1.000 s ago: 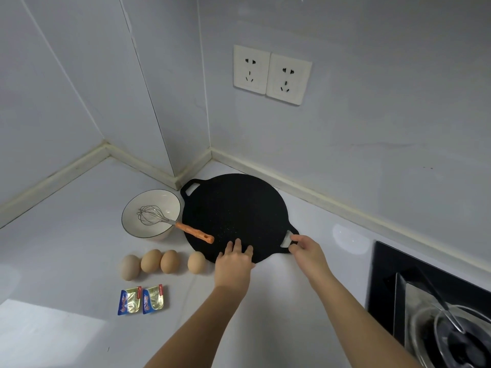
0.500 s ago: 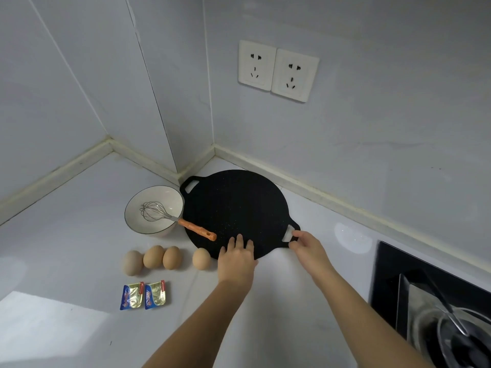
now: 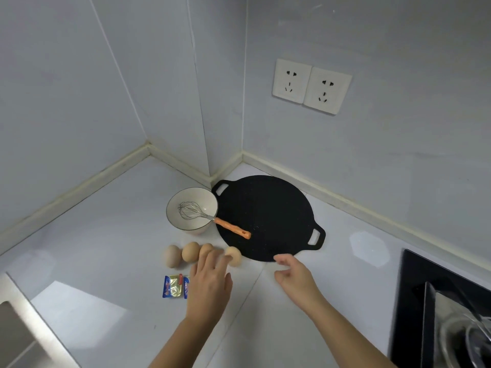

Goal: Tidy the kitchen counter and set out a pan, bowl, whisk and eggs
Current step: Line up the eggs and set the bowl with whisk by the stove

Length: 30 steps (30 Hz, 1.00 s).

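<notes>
A flat black pan [image 3: 268, 216] with two loop handles lies on the white counter near the wall corner. To its left stands a white bowl [image 3: 191, 208] holding a wire whisk [image 3: 212, 217]; the whisk's orange handle rests across the pan's rim. Several brown eggs [image 3: 190, 251] lie in a row in front of the bowl. My left hand [image 3: 210, 281] hovers over the rightmost eggs [image 3: 233, 254] with fingers spread, holding nothing. My right hand [image 3: 295, 274] is open just in front of the pan's near edge, apart from it.
Two small blue and gold foil packets [image 3: 172, 286] lie in front of the eggs, partly under my left hand. A black hob [image 3: 414, 301] with a steel pot [image 3: 467, 335] is at the right. A steel sink edge [image 3: 24, 322] is at the lower left. Wall sockets [image 3: 310, 86] sit above.
Both hands have let go of the pan. My left hand moved left over the eggs; my right hand pulled back from the pan's right handle. The camera view tilted down and left.
</notes>
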Each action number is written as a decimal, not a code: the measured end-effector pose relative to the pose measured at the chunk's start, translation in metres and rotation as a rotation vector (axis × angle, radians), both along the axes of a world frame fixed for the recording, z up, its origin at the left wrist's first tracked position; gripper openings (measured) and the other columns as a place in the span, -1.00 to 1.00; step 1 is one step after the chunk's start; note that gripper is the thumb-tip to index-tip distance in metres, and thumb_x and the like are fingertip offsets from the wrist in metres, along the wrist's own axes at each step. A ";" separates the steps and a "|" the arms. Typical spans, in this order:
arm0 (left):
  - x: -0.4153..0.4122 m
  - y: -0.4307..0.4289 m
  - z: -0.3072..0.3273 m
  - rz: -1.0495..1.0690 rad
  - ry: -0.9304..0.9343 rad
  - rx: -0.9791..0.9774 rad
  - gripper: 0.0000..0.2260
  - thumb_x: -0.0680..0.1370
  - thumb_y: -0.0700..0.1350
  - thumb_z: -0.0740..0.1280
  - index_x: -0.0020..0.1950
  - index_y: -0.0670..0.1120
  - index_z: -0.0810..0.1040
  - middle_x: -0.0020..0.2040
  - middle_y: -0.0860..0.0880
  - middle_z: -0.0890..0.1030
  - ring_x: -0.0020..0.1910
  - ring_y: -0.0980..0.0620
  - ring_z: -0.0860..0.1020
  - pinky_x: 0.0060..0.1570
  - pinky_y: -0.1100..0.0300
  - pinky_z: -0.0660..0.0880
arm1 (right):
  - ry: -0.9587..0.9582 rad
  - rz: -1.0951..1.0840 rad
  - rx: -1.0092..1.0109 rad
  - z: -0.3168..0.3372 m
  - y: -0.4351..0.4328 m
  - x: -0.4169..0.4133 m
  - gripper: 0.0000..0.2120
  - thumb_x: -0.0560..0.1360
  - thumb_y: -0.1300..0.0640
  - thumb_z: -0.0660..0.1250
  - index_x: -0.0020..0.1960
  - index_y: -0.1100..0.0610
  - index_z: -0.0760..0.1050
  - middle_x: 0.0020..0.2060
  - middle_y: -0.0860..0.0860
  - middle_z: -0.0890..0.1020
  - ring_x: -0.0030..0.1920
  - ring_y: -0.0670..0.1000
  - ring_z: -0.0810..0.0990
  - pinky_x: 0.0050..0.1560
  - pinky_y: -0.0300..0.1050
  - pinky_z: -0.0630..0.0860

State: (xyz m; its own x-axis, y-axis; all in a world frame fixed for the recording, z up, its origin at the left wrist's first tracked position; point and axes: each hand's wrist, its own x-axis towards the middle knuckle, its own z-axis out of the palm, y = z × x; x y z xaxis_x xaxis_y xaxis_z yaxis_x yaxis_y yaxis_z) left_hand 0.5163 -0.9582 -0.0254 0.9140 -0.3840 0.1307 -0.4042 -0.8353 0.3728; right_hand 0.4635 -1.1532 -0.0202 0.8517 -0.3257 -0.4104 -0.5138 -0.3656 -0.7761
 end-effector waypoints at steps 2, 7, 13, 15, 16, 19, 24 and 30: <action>0.010 0.011 -0.001 0.011 0.015 0.073 -0.51 0.21 -0.20 0.59 0.11 -0.06 0.58 0.16 -0.08 0.58 0.17 -0.15 0.56 0.02 -0.03 0.55 | 0.000 0.078 -0.016 -0.001 0.019 0.011 -0.55 0.52 0.27 0.26 0.37 -0.01 0.37 0.25 -0.07 0.45 0.02 -0.13 0.56 -0.12 -0.40 0.47; 0.034 0.026 -0.014 -0.030 0.094 0.281 -0.34 0.13 -0.12 0.64 0.20 -0.05 0.55 0.19 -0.16 0.58 0.20 -0.22 0.55 0.10 -0.17 0.50 | -0.010 0.257 -0.180 -0.007 0.052 0.034 -0.37 0.48 0.16 0.36 0.46 -0.12 0.20 0.30 -0.13 0.30 0.07 -0.08 0.53 0.06 -0.20 0.53; 0.056 0.046 -0.029 -0.159 0.031 0.381 -0.26 0.07 -0.10 0.65 0.16 -0.03 0.40 0.04 -0.14 0.62 0.15 -0.25 0.57 0.08 -0.25 0.49 | -0.053 0.400 -0.438 -0.021 0.073 0.053 -0.48 0.50 0.12 0.30 0.40 -0.17 0.26 0.31 -0.12 0.28 0.07 0.02 0.53 0.03 -0.12 0.52; 0.060 0.048 -0.027 -0.197 0.051 0.404 -0.21 0.02 -0.10 0.66 0.16 -0.02 0.38 0.01 -0.12 0.63 0.16 -0.24 0.57 0.10 -0.27 0.50 | -0.077 0.395 -0.447 -0.024 0.077 0.058 -0.52 0.51 0.14 0.30 0.39 -0.14 0.31 0.33 -0.12 0.27 0.09 0.01 0.54 0.06 -0.14 0.52; 0.060 0.048 -0.024 -0.202 0.045 0.417 -0.19 0.03 -0.10 0.66 0.19 -0.01 0.38 0.04 -0.11 0.63 0.20 -0.24 0.55 0.15 -0.29 0.46 | -0.094 0.404 -0.446 -0.026 0.078 0.058 -0.54 0.51 0.14 0.30 0.37 -0.12 0.33 0.33 -0.12 0.29 0.09 0.00 0.54 0.07 -0.11 0.53; 0.063 0.048 -0.019 -0.245 0.056 0.447 -0.25 0.20 -0.09 0.61 0.34 0.00 0.39 0.24 -0.11 0.50 0.38 -0.22 0.37 0.38 -0.28 0.21 | -0.111 0.406 -0.478 -0.028 0.082 0.062 -0.57 0.51 0.15 0.30 0.34 -0.09 0.35 0.31 -0.12 0.34 0.14 0.00 0.54 0.11 -0.05 0.52; 0.066 0.051 -0.023 -0.299 -0.025 0.427 -0.38 -0.12 -0.04 0.69 -0.11 0.00 0.62 -0.20 -0.06 0.60 -0.12 -0.11 0.61 0.10 -0.20 0.49 | -0.094 0.417 -0.518 -0.031 0.083 0.067 -0.61 0.50 0.10 0.33 0.28 -0.09 0.34 0.23 -0.09 0.37 0.09 0.07 0.55 0.05 -0.02 0.54; 0.068 0.049 -0.021 -0.320 -0.107 0.387 -0.55 0.01 -0.11 0.65 -0.17 -0.03 0.60 -0.31 -0.05 0.56 -0.23 -0.08 0.60 0.18 -0.16 0.46 | -0.073 0.418 -0.495 -0.036 0.081 0.060 -0.55 0.47 0.07 0.35 0.32 -0.08 0.32 0.20 -0.04 0.35 0.03 0.07 0.55 0.05 -0.06 0.55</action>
State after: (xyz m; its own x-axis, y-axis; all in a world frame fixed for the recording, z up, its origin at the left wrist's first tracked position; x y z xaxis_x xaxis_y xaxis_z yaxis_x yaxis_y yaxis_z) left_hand 0.5843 -0.9094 -0.0468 0.7319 -0.6813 0.0100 -0.6814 -0.7319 0.0035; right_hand 0.5238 -1.0724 -0.0564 0.9676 -0.0966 -0.2331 -0.2031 -0.8462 -0.4926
